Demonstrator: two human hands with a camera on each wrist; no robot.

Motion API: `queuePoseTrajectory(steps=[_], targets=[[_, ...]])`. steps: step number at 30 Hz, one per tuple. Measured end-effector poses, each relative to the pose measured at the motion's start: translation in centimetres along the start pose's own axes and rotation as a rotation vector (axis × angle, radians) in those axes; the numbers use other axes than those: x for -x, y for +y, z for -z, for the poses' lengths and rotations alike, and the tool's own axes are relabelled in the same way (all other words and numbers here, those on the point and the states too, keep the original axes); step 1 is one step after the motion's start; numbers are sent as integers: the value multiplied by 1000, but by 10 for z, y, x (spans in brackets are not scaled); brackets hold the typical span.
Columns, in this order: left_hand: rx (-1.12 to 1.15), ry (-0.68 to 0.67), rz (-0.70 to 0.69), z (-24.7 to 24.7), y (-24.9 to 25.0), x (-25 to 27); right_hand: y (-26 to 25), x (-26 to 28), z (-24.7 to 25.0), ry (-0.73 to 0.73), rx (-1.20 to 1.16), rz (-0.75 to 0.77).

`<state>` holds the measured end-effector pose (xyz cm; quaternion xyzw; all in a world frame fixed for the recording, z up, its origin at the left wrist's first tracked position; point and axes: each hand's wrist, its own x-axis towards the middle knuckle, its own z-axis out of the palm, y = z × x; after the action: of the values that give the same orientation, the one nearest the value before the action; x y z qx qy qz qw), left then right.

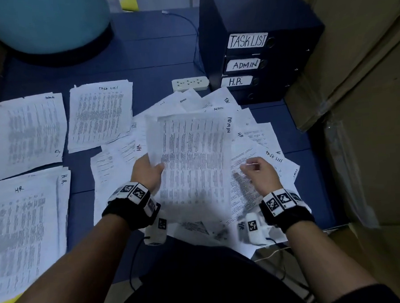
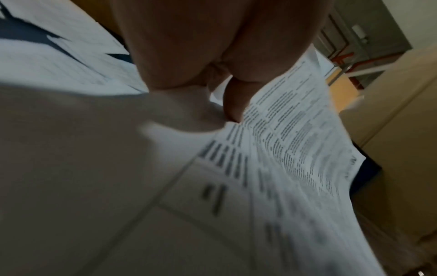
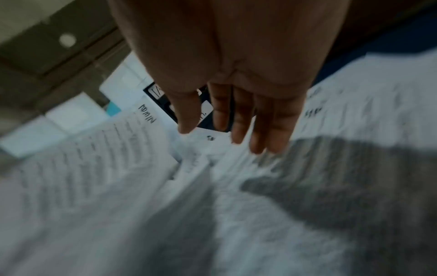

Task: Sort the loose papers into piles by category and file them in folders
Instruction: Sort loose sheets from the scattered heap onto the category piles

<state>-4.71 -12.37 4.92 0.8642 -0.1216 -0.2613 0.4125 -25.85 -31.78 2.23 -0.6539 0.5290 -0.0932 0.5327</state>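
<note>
My left hand (image 1: 154,165) pinches the left edge of a printed sheet (image 1: 192,151) marked ADMIN, lifted over the loose heap of papers (image 1: 260,134). In the left wrist view the thumb (image 2: 234,100) lies on top of that sheet (image 2: 283,134). My right hand (image 1: 251,168) hovers over the heap's right side and holds nothing; its fingers (image 3: 238,123) hang straight above the papers (image 3: 307,205). Three sorted piles lie to the left: TASK LIST (image 1: 99,115), HR (image 1: 24,218) and one with a blurred label (image 1: 26,132). Dark folders stand stacked at the back right, labelled TASKLIST (image 1: 247,40), ADMIN (image 1: 245,64) and H.R. (image 1: 236,81).
A white power strip (image 1: 190,84) lies beside the folders, its cable running back. A large teal round object (image 1: 46,22) stands at the far left. Cardboard boxes (image 1: 364,73) wall in the right side. Everything rests on a dark blue surface (image 1: 157,61).
</note>
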Motion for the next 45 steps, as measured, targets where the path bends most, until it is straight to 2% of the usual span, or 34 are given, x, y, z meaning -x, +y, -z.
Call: queuePoseTrajectory(steps=[2, 4, 6, 10, 14, 16, 18, 22, 27, 30, 33, 37, 39, 41, 43, 45], targets=[[-55, 32, -4, 6, -2, 0, 17, -13, 15, 99, 354, -68], [-87, 57, 3, 12, -7, -1, 36, -21, 25, 118, 609, -172], [-79, 79, 26, 16, -13, -1, 48, -21, 28, 112, 737, -214], [-127, 62, 25, 19, -21, 3, 51, -22, 27, 124, 819, -229], [-140, 71, 22, 19, -24, 9, 46, -34, 38, 52, 743, -247], [-131, 70, 26, 21, -25, 11, 38, -34, 43, -12, 680, -190], [-100, 60, 40, 24, -26, 12, 24, -30, 49, -12, 563, -128], [-52, 13, 19, 34, -26, 13, -24, -12, 68, 17, 435, 144], [29, -109, -88, 44, -11, 19, -86, 5, 72, -121, 306, 373], [102, -162, -143, 48, -4, 23, -112, 9, 46, -237, 280, 425], [178, -147, -172, 62, -9, 24, -130, 12, 15, -294, 182, 445], [278, -24, -129, 100, -31, 18, -144, 22, -34, -289, -152, 354], [342, 57, -89, 123, -47, 13, -139, 31, -70, -386, -242, 259], [412, 93, -38, 143, -64, 10, -125, 42, -114, -481, -46, 197], [366, 129, -3, 164, -81, 7, -111, 52, -159, -514, 206, 160], [239, 167, 19, 185, -100, 3, -111, 57, -194, -489, 243, 119]])
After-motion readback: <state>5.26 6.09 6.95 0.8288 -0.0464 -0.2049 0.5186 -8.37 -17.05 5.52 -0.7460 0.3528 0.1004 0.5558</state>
